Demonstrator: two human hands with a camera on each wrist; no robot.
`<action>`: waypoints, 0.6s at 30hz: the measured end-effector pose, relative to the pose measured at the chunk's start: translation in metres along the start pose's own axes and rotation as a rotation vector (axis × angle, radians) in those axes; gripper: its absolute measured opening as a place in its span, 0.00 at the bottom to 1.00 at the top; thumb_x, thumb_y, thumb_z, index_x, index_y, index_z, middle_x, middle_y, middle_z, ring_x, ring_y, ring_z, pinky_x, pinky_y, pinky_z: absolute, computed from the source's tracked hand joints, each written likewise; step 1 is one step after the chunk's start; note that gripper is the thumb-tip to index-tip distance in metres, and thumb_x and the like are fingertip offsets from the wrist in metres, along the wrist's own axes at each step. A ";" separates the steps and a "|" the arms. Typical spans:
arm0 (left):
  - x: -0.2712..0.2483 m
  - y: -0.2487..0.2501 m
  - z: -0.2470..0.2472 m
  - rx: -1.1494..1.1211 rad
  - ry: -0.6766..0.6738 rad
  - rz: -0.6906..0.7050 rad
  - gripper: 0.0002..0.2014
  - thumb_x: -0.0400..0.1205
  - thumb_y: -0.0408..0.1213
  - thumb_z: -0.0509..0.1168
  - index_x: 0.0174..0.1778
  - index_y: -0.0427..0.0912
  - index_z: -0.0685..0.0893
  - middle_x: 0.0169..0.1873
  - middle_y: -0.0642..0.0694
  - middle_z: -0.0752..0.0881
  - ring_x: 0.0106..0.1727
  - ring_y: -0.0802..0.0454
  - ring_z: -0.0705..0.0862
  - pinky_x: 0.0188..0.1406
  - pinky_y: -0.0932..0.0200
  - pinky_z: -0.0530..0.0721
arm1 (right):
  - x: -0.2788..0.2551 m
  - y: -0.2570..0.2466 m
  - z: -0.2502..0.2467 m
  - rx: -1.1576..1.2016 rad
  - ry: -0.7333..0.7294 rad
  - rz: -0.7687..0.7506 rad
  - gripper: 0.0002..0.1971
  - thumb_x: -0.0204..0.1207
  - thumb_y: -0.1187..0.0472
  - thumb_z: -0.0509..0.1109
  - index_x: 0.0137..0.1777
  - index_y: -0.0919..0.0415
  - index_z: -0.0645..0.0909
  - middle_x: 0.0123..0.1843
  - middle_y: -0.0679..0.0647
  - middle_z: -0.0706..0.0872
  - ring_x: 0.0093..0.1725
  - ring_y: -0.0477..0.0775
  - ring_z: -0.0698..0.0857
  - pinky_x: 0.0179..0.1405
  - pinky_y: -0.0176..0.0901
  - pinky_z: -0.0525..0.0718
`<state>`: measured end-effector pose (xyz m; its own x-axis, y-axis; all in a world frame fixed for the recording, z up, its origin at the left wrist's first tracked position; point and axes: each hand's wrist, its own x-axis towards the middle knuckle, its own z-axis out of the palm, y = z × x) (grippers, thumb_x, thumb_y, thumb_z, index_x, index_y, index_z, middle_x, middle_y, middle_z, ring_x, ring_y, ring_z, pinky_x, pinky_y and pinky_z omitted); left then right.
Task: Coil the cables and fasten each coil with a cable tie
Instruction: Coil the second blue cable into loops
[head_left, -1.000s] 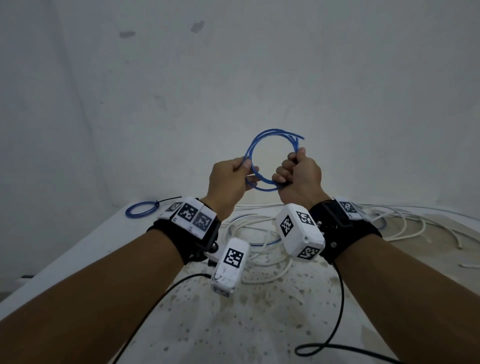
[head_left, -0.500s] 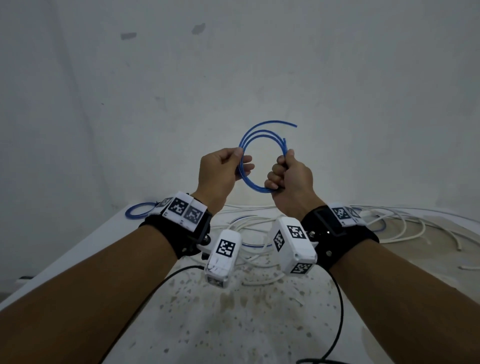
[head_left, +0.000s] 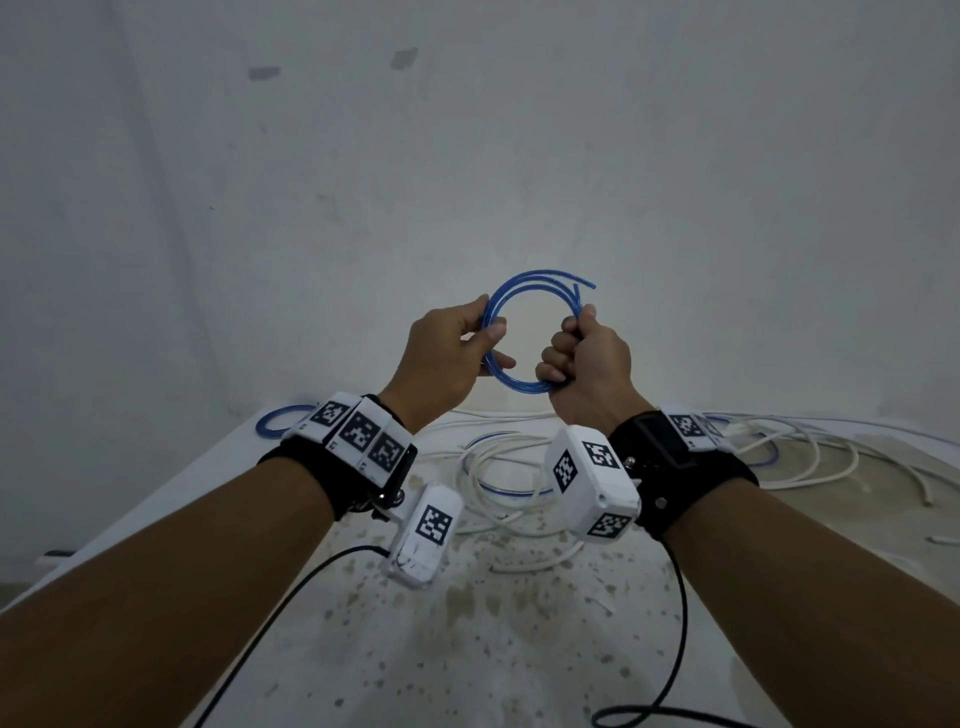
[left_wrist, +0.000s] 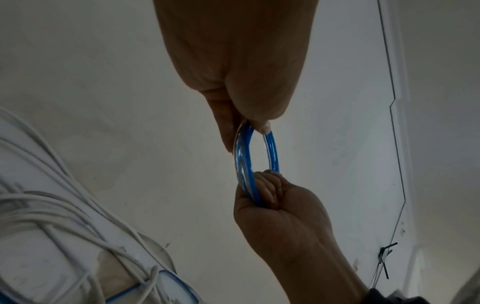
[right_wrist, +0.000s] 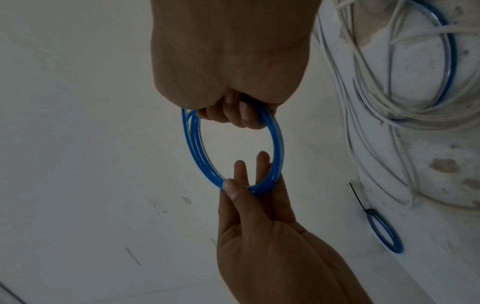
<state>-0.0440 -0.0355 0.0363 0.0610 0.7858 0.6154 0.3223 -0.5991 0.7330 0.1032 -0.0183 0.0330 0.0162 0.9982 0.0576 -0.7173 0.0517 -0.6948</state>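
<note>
A blue cable coil (head_left: 535, 278) of a few loops is held in the air in front of the wall, above the table's far edge. My left hand (head_left: 491, 343) pinches its left side between thumb and fingers. My right hand (head_left: 566, 348) is a fist round its right side, and the cable's free end sticks out above that fist. In the left wrist view the left hand (left_wrist: 249, 125) pinches the coil (left_wrist: 272, 152) above the right hand (left_wrist: 262, 191). In the right wrist view the right hand (right_wrist: 233, 111) grips the coil (right_wrist: 276, 139) and the left hand (right_wrist: 241, 185) pinches its far side.
Loose white cables (head_left: 498, 467) lie tangled on the speckled table (head_left: 467, 649), with a blue cable (head_left: 519, 491) among them. A small blue coil (head_left: 275, 421) lies at the table's far left corner, fastened with a black cable tie (right_wrist: 359, 201). Black camera leads (head_left: 675, 649) hang below my wrists.
Both hands rose a little with the coil, then settled. The coil has opened into a rounder ring facing me, and the left hand's fingers have straightened into a pinch.
</note>
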 end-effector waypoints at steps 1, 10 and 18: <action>0.000 -0.001 0.000 -0.004 0.050 0.007 0.14 0.86 0.34 0.64 0.66 0.34 0.82 0.52 0.39 0.89 0.37 0.51 0.92 0.39 0.57 0.91 | -0.001 0.001 0.001 -0.002 -0.019 0.003 0.22 0.89 0.48 0.54 0.35 0.57 0.70 0.22 0.47 0.61 0.19 0.46 0.57 0.16 0.37 0.60; 0.000 -0.009 -0.003 0.092 0.143 0.055 0.18 0.88 0.37 0.60 0.74 0.40 0.78 0.46 0.44 0.89 0.32 0.51 0.91 0.37 0.54 0.92 | -0.005 0.003 0.009 -0.116 -0.089 -0.025 0.20 0.89 0.49 0.55 0.36 0.57 0.70 0.23 0.47 0.61 0.21 0.46 0.56 0.18 0.37 0.59; 0.014 -0.004 -0.016 -0.008 0.085 -0.113 0.16 0.91 0.37 0.52 0.59 0.35 0.84 0.42 0.41 0.87 0.30 0.51 0.88 0.37 0.54 0.90 | -0.006 0.011 0.007 -0.327 -0.152 -0.045 0.20 0.90 0.50 0.54 0.35 0.56 0.68 0.22 0.47 0.61 0.22 0.46 0.56 0.19 0.38 0.58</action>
<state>-0.0593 -0.0248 0.0464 -0.0558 0.8326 0.5511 0.3154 -0.5090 0.8009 0.0905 -0.0234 0.0301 -0.0784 0.9802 0.1820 -0.4568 0.1269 -0.8805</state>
